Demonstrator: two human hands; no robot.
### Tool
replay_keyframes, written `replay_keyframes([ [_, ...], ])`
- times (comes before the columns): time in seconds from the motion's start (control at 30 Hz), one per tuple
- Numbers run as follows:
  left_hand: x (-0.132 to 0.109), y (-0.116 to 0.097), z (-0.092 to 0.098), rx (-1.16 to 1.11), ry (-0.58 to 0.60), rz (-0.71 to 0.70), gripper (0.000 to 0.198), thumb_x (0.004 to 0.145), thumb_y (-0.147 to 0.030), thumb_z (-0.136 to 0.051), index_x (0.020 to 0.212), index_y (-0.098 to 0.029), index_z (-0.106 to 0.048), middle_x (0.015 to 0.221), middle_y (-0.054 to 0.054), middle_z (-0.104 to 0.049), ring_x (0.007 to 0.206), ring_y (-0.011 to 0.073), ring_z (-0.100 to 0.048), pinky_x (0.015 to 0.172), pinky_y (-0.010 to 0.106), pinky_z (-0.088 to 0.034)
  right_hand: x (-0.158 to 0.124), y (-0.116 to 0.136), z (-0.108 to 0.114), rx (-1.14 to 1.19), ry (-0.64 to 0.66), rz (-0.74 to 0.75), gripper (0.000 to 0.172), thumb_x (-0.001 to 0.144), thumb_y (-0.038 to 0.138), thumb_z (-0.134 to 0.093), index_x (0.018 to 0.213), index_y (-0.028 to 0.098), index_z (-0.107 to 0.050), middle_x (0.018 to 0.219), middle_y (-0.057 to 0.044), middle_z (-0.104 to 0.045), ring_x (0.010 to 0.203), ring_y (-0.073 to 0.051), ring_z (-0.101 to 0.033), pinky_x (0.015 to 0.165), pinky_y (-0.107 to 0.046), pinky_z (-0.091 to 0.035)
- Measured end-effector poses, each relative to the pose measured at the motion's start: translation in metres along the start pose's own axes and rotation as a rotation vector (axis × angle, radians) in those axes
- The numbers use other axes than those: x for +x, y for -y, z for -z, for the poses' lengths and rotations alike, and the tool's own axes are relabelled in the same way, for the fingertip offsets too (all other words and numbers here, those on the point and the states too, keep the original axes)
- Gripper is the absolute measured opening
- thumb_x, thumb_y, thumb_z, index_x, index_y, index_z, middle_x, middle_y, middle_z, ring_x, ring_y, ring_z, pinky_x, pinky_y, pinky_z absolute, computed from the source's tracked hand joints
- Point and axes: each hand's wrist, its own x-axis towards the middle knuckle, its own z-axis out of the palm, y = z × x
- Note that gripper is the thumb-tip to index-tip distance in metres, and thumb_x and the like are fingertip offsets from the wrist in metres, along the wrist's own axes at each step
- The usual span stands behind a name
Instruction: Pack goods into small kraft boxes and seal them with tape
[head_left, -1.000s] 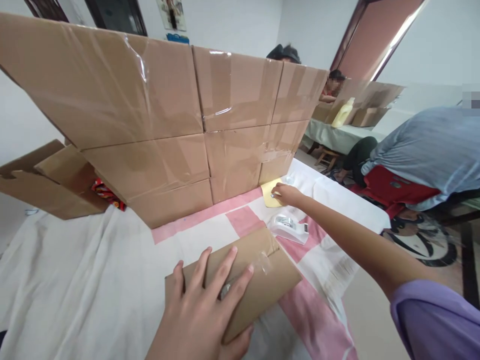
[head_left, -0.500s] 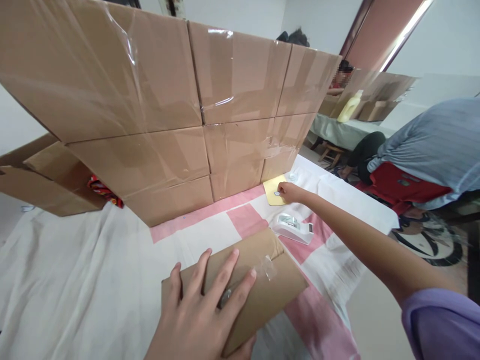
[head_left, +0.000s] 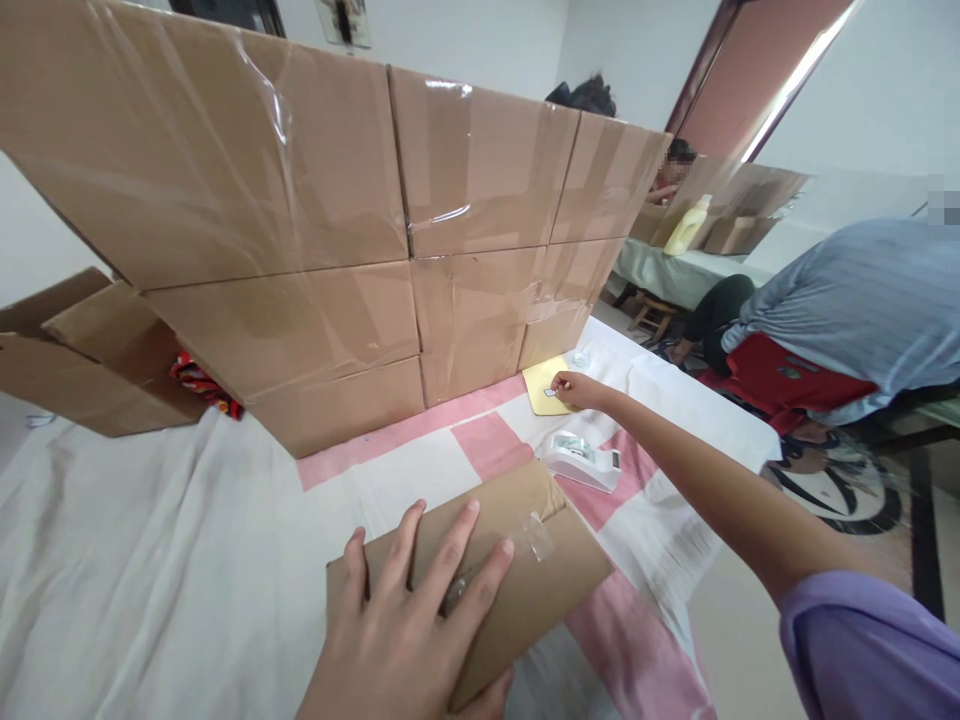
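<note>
My left hand (head_left: 412, 600) lies over a small brown cardboard box (head_left: 555, 580), fingers spread across the top and the thumb bent down at its near side. A piece of clear tape (head_left: 538, 538) sticks to the box top, and a small shiny patch shows between my fingers. Farther off, my right hand (head_left: 576, 390) is pinched closed over a yellow sheet (head_left: 538, 380). By its fingertips is a small white label with a dark outline (head_left: 550, 393); what the pinch holds, I cannot make out. Between the hands stands a white tape dispenser (head_left: 581, 460).
A tall wall of taped cardboard boxes (head_left: 337, 310) stands behind the workspace. At left is an open carton (head_left: 97, 360) beside red packaging (head_left: 202, 380). The pink-and-white cloth (head_left: 487, 445) covers the table. A person in a blue shirt (head_left: 855, 310) sits at right; another is farther back.
The view has shifted slightly. My right fingertips have moved a little on the yellow sheet, still pinched. My left hand stays on the box.
</note>
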Motion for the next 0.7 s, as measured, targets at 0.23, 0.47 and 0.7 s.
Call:
replay_keyframes([
  [0.23,0.0,-0.001,0.0,-0.031,-0.018,0.009,0.072,0.07,-0.038,-0.069,0.14,-0.044,-0.052,0.158,0.001,-0.045,0.134,0.0465,-0.046,0.105,0.074,-0.03,-0.009,-0.002,0.004,0.112,0.017,-0.034,0.03,0.071,0.002,-0.057,0.096,0.018,-0.057,0.076,0.003,-0.057,0.049,-0.008,-0.048,0.046,-0.02,-0.036],
  [0.47,0.001,-0.002,0.005,-0.045,-0.001,0.017,0.073,0.072,-0.035,-0.068,0.142,-0.043,-0.052,0.159,0.0,-0.043,0.135,0.0458,-0.045,0.102,0.074,-0.032,0.003,-0.003,0.0,0.119,-0.029,-0.042,0.035,0.064,-0.003,-0.059,0.093,0.019,-0.058,0.075,0.003,-0.056,0.06,-0.009,-0.052,0.053,-0.018,-0.039],
  [0.7,0.002,-0.004,0.009,-0.057,0.015,0.039,0.073,0.071,-0.036,-0.071,0.141,-0.042,-0.053,0.158,0.001,-0.045,0.136,0.0461,-0.044,0.105,0.075,-0.03,0.005,-0.004,0.002,0.112,-0.037,-0.057,0.025,0.071,0.006,-0.064,0.092,0.019,-0.057,0.073,0.003,-0.055,0.062,-0.011,-0.053,0.054,-0.018,-0.04],
])
